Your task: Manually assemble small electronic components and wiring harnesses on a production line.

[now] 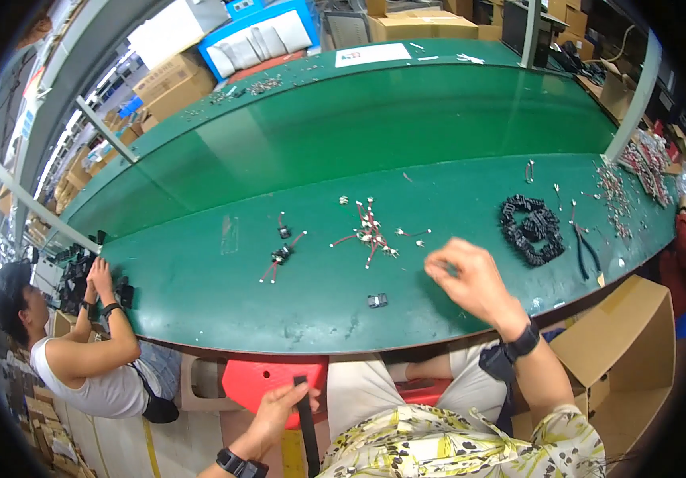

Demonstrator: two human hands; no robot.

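Note:
My left hand (277,410) is below the table's front edge, closed round a black strap (305,426) that hangs down in front of the red stool. Over the front right of the green table, my right hand (470,279) has its fingers curled in a pinch; anything between them is too small to make out. Left of it lies a small black block (377,300). Farther back is a pile of short red wires with white connectors (371,233). More black parts with red wires (281,253) lie to the left of that pile.
A coil of linked black parts (532,229) and dark-handled pliers (587,253) lie at the right, near scattered wires (615,199). A cardboard box (630,342) stands open beside the table. Another person (92,342) works at the left end. A red stool (267,382) is below.

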